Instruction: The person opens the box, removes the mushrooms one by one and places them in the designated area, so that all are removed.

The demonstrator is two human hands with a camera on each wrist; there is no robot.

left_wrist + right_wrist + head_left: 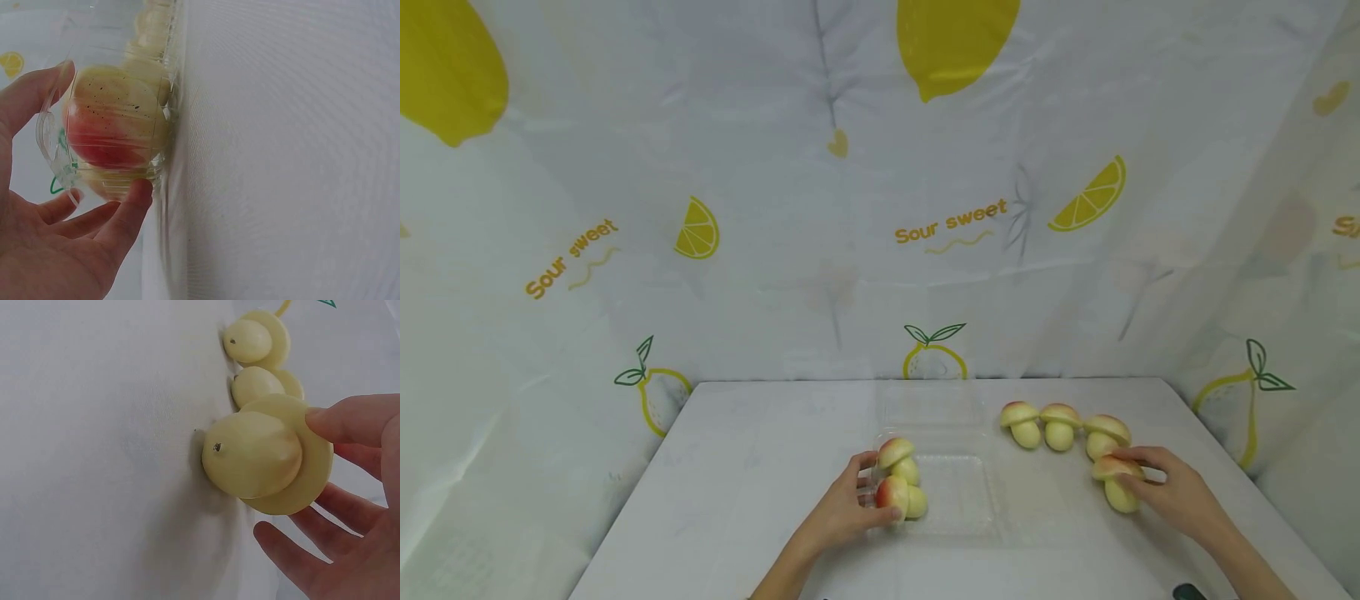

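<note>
My left hand point(878, 492) point(103, 128) pinches a red-capped toy mushroom point(895, 493) point(112, 131) between thumb and fingers at the left side of a clear plastic container point(962, 500) point(47, 140). A second mushroom point(898, 458) sits in the container just behind it. On the table to the right, my right hand point(1131, 475) point(287, 475) grips a pale yellow mushroom point(1118, 493) point(250, 453) by its cap. The thumb is on the cap's rim and the fingers are curled under it, and the mushroom rests on the table.
Three more mushrooms lie in a row at the back right: one point(1022, 423), another point(1060, 427) and a third point(1105, 433) point(259, 384) just behind my right hand. The container's open lid point(932, 404) lies behind it. A lemon-print cloth point(880, 208) surrounds the white table point(760, 467).
</note>
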